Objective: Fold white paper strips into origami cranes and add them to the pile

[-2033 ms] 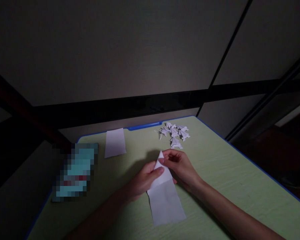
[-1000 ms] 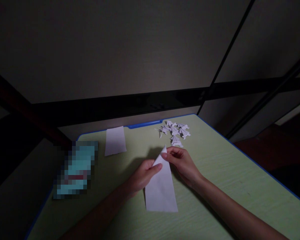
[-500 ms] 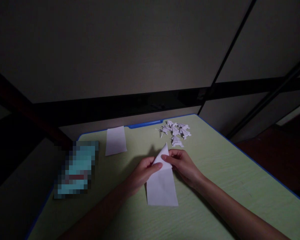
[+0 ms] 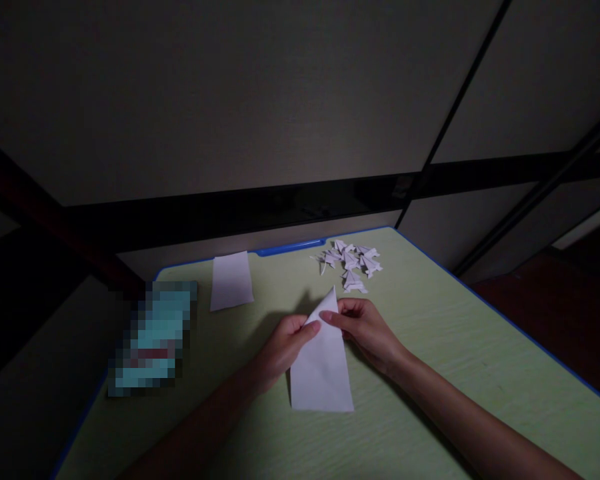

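Observation:
A white sheet of paper [image 4: 321, 370] lies in the middle of the green table [image 4: 455, 360], its far end folded to a point. My left hand [image 4: 283, 347] pinches the left slope of that point with thumb and forefinger. My right hand [image 4: 367, 330] pinches the right slope just across from it. Both hands rest low over the table, fingers closed on the paper.
A pile of several small folded white paper figures [image 4: 351, 261] sits at the far edge, just beyond my right hand. A flat white sheet [image 4: 231, 281] lies at the far left. A blurred blue-green object [image 4: 153, 337] sits at the left edge. The table has a blue rim.
The paper has been drawn nearer and its lower end now looks shorter. Both hands have kept pinching the folded point, shifting only slightly.

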Tool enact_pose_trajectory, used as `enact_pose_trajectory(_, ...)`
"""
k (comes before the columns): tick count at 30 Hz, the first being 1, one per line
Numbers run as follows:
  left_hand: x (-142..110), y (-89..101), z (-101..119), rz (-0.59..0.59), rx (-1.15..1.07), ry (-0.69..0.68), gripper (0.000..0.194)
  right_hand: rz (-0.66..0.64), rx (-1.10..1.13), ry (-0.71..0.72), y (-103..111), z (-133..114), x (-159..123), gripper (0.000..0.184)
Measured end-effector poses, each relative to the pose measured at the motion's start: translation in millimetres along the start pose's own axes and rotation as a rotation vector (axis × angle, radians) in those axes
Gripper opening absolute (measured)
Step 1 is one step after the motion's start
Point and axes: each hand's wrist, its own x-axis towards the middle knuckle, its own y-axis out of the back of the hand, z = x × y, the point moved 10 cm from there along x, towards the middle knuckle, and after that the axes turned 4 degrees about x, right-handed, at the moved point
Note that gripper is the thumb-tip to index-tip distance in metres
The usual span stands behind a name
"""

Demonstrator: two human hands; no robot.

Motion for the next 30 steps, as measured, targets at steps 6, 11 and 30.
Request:
enact_pose_trajectory(6, 1.1, -0.9, -2.0, -0.023, 0.003, 0.002, 0.026, -0.004, 0.017, 0.001, -0.8, -0.4, -0.2, 0.012)
enact_pose_trajectory(11, 2.3, 1.1, -4.0, -0.019, 0.026, 0.0, 0.025, -0.006, 0.038, -0.014, -1.1, 0.7, -0.1, 0.011)
enact_pose_trajectory(30, -1.3, -6.8, 1.3, -0.05, 0.137, -0.082, 0.029, 0.085, -0.008, 0.172, 6.1, -23.1, -3.2, 0.014)
